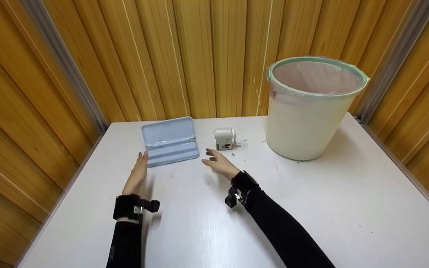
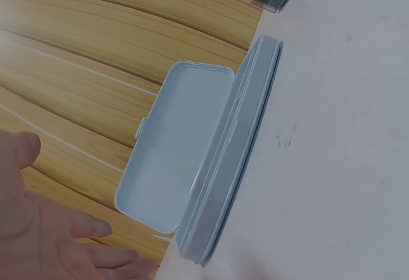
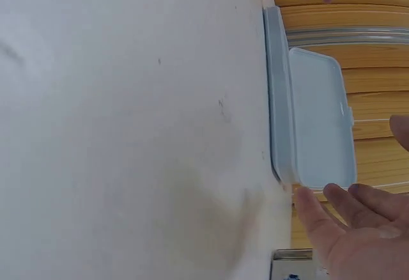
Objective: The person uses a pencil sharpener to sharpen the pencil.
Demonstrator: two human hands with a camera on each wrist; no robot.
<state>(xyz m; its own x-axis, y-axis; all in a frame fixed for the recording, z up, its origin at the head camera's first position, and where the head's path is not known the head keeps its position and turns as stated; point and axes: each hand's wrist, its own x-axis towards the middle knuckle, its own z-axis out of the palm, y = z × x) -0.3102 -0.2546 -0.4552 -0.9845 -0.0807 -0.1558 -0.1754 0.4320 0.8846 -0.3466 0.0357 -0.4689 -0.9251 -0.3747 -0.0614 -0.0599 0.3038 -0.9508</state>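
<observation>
A light blue pencil case (image 1: 172,153) lies on the table with its lid (image 1: 168,131) raised at the back; its inside tray holds nothing that I can see. My left hand (image 1: 137,175) is at the case's left end, fingers straight and pointing away from me. Whether it touches the case I cannot tell. At the case's right end is my right hand (image 1: 222,164), its fingers extended toward the case and holding nothing. Just beyond that hand stands a small white pencil sharpener (image 1: 224,139) with a crank on its right side.
A large pale bin (image 1: 304,123) with a green rim and a plastic liner stands at the back right of the white table (image 1: 199,230). Small bits of debris are scattered near the sharpener. Wood-patterned walls (image 1: 229,56) close off the back and sides.
</observation>
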